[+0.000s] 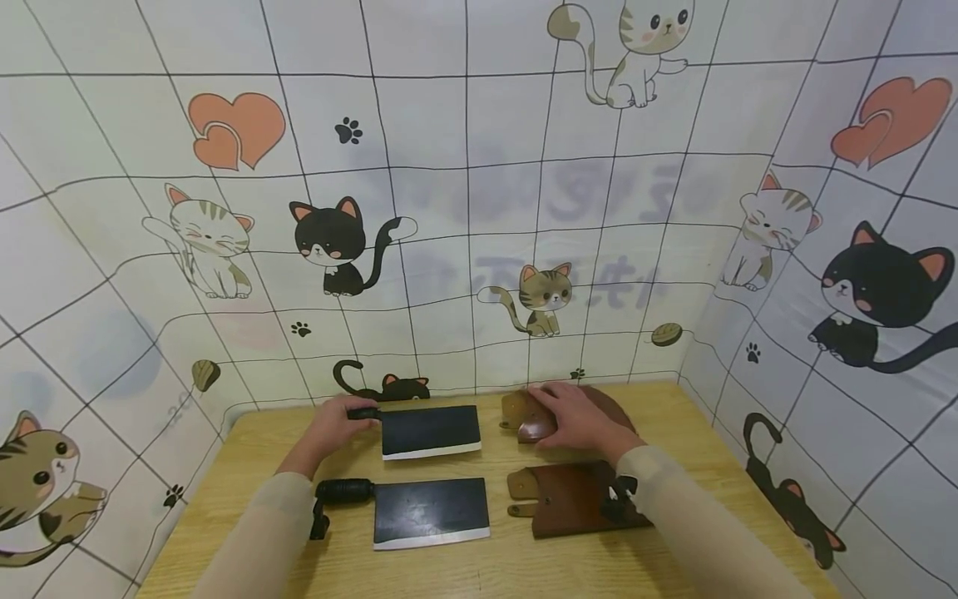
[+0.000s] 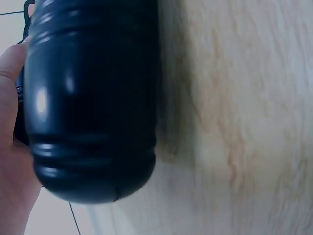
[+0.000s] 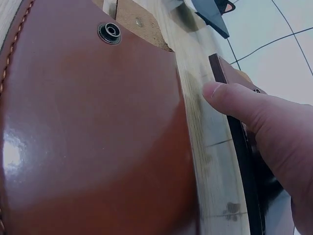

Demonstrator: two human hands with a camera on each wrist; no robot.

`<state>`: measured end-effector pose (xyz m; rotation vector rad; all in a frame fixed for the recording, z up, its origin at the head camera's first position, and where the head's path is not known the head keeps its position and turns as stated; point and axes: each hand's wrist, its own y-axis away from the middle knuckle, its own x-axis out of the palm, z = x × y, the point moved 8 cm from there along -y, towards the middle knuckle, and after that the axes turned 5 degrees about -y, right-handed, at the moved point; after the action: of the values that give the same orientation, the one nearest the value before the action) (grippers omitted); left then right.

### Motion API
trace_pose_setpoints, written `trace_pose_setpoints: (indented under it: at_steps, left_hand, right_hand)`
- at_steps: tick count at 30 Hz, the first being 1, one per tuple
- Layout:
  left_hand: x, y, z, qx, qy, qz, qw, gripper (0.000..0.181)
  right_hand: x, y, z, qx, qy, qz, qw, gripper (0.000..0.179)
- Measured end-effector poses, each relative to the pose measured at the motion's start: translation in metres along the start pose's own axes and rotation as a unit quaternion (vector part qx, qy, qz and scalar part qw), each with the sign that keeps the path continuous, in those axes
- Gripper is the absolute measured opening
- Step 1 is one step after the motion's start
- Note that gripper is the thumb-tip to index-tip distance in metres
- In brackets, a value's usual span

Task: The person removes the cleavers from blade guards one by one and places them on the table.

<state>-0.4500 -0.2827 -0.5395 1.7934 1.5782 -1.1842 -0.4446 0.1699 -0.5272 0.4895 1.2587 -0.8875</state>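
At the back of the table, my left hand (image 1: 334,428) grips the black handle of the far cleaver (image 1: 430,430), whose dark blade points right. The near cleaver (image 1: 432,512) lies in front of it; its ridged black handle (image 2: 93,98) fills much of the left wrist view and hides most of that hand. My right hand (image 1: 580,418) holds the far brown leather sheath (image 1: 614,408), with the thumb on its near edge in the right wrist view. Below my right wrist lies the near leather sheath (image 3: 98,122), with a snap stud and a tan inside flap.
The wooden table (image 1: 449,570) backs onto a white grid-patterned sheet (image 1: 419,200) printed with cats and hearts. The sheet also closes off both sides. Small black wrist cameras sit on both wrists, over the near cleaver's handle end and the near sheath.
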Motion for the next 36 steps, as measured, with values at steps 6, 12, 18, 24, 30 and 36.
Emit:
trace_pose_setpoints:
  at_steps: [6, 12, 18, 24, 30, 36]
  left_hand:
    - [0.004, -0.001, 0.005, 0.003, -0.003, 0.0, 1.0, 0.035]
    - [0.006, -0.003, 0.006, 0.001, -0.004, 0.012, 0.9999, 0.034]
    - [0.01, -0.004, 0.004, -0.002, -0.006, 0.022, 0.9997, 0.034]
    - [0.012, -0.005, 0.005, -0.008, -0.013, 0.023, 0.9996, 0.033]
    - [0.014, -0.005, 0.005, 0.003, -0.018, 0.026, 0.9995, 0.032]
    - [0.021, -0.006, 0.01, -0.02, 0.002, 0.036, 0.9992, 0.035]
  right_hand:
    - [0.006, -0.003, 0.0, 0.006, 0.002, 0.02, 0.9998, 0.11]
    - [0.01, -0.004, 0.002, -0.012, 0.004, 0.035, 0.9993, 0.109]
    - [0.012, -0.006, 0.004, -0.006, -0.008, 0.053, 0.9985, 0.11]
    - [0.013, -0.006, 0.007, -0.003, -0.012, 0.056, 0.9983, 0.11]
    - [0.018, -0.006, 0.003, 0.018, -0.044, 0.075, 0.9961, 0.11]
    - [0.025, -0.004, -0.005, 0.043, -0.075, 0.098, 0.9915, 0.111]
